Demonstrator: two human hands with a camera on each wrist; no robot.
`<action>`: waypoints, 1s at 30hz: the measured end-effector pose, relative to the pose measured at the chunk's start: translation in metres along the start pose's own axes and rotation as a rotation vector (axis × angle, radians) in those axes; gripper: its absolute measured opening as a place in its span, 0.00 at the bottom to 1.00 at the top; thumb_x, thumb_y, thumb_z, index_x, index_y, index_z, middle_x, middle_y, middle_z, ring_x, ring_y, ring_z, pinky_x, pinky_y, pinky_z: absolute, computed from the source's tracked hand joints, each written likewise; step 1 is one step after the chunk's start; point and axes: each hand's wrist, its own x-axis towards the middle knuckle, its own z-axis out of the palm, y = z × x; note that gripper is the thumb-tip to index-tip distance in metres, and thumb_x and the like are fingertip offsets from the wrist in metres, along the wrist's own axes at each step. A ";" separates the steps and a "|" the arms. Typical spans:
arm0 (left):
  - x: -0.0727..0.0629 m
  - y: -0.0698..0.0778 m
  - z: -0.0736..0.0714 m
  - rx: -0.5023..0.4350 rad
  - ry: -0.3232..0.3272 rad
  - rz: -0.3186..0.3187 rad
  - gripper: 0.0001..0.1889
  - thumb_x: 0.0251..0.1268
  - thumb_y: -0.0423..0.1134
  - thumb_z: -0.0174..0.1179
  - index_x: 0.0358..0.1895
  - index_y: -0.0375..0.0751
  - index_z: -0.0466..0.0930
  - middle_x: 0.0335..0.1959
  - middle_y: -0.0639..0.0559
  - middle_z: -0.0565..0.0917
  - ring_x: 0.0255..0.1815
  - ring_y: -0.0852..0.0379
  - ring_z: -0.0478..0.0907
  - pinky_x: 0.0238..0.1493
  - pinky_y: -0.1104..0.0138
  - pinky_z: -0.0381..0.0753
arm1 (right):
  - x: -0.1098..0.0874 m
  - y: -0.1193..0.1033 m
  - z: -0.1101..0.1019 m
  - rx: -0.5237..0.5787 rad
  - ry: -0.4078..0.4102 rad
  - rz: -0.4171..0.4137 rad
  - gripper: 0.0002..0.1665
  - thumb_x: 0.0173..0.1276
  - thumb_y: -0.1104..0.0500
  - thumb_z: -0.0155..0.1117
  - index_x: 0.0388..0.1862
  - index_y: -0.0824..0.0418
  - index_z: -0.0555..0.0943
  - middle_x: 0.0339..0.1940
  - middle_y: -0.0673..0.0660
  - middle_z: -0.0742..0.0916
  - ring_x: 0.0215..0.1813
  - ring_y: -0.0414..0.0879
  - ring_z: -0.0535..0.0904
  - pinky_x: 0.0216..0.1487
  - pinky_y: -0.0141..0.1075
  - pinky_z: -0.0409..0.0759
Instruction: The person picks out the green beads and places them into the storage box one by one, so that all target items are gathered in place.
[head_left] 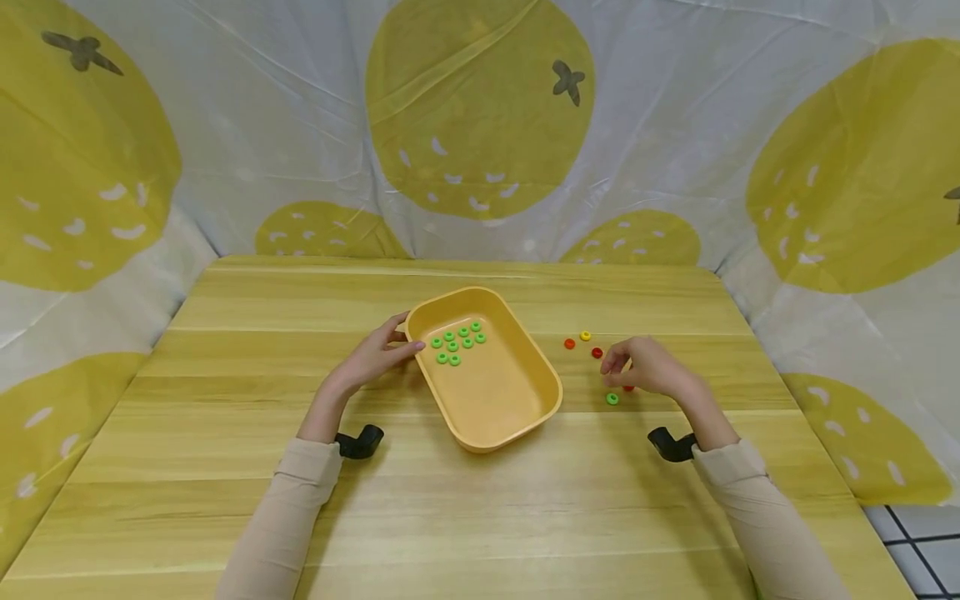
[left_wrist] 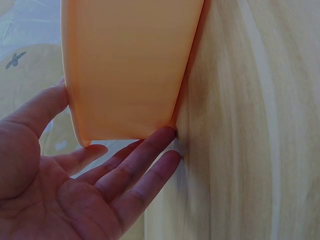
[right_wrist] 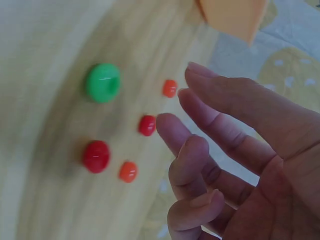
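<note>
My left hand (head_left: 378, 358) holds a yellow-orange plastic tray (head_left: 502, 400) at its far left corner, thumb over the rim and fingers against the outside wall. Several green ring-shaped beads (head_left: 453, 347) lie inside, toward the far end. To the tray's right, my right hand (head_left: 643, 365) hovers over the table, its fingers loosely bent and nothing between them. Below its fingertips are a green bead (right_wrist: 103, 82), a red bead (right_wrist: 96, 156), another red bead (right_wrist: 147, 125) and two orange beads (right_wrist: 128, 171). One orange bead is hidden by the hand in the head view.
A yellow bead (head_left: 586, 336) lies behind the red and orange ones on the wooden table (head_left: 187, 467). Behind the table's far edge hangs a white cloth (head_left: 300, 125) with big yellow fruit prints. Each wrist carries a black mount (head_left: 362, 442).
</note>
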 end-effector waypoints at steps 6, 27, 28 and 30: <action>0.001 0.001 0.001 -0.010 0.001 0.004 0.37 0.69 0.48 0.53 0.75 0.43 0.45 0.61 0.31 0.70 0.59 0.40 0.72 0.61 0.49 0.70 | -0.006 0.012 0.014 -0.050 0.011 0.004 0.07 0.52 0.66 0.71 0.30 0.65 0.83 0.26 0.55 0.84 0.31 0.43 0.75 0.34 0.33 0.72; 0.001 -0.003 0.000 0.002 -0.004 0.004 0.38 0.69 0.50 0.52 0.75 0.44 0.44 0.63 0.31 0.68 0.63 0.38 0.68 0.63 0.46 0.66 | -0.005 0.013 0.029 -0.091 0.041 0.053 0.06 0.52 0.66 0.71 0.28 0.62 0.81 0.24 0.52 0.81 0.28 0.42 0.72 0.31 0.34 0.70; 0.001 -0.003 0.000 0.001 -0.006 0.003 0.38 0.69 0.50 0.52 0.75 0.44 0.44 0.63 0.31 0.68 0.63 0.38 0.67 0.63 0.46 0.66 | -0.004 0.013 0.028 -0.091 0.044 0.057 0.06 0.52 0.66 0.70 0.28 0.62 0.82 0.24 0.53 0.81 0.29 0.43 0.72 0.32 0.34 0.70; 0.001 -0.002 0.000 -0.001 -0.007 0.004 0.38 0.69 0.50 0.52 0.75 0.44 0.44 0.64 0.31 0.68 0.63 0.38 0.67 0.62 0.47 0.67 | -0.003 0.011 0.025 -0.091 0.051 0.062 0.06 0.52 0.66 0.69 0.29 0.62 0.82 0.26 0.53 0.82 0.30 0.43 0.72 0.32 0.34 0.70</action>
